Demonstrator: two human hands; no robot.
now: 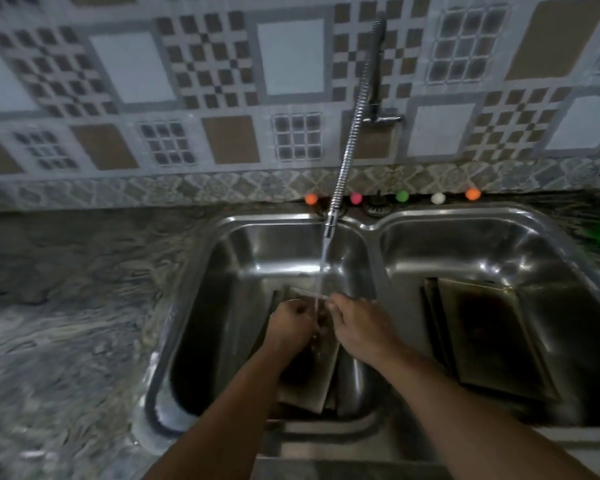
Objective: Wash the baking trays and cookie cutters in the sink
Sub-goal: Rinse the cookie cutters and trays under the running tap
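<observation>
Head view: a baking tray (pixel 321 375) is held tilted in the left basin of the sink (pixel 201 306), under water run from the tap (pixel 347 133). Left hand (pixel 291 327) and right hand (pixel 357 323) are both curled at its top edge, though each grip's hold is blurry. More trays (pixel 489 337) are stacked in the right basin.

Silver steel sink (pixel 465 216); grey marbled tabletop (pixel 66 289); checkered brown-white wall tiles (pixel 208 60); orange, pink, green, white balls (pixel 402 196).

- Left basin (pixel 201 306): open along its left wall; tray (pixel 312 382) fills the right side, faucet hose (pixel 347 150) hanging above the back edge.
- Right basin (pixel 551 265): stacked trays (pixel 485 337) cover the floor; back corner bare.
</observation>
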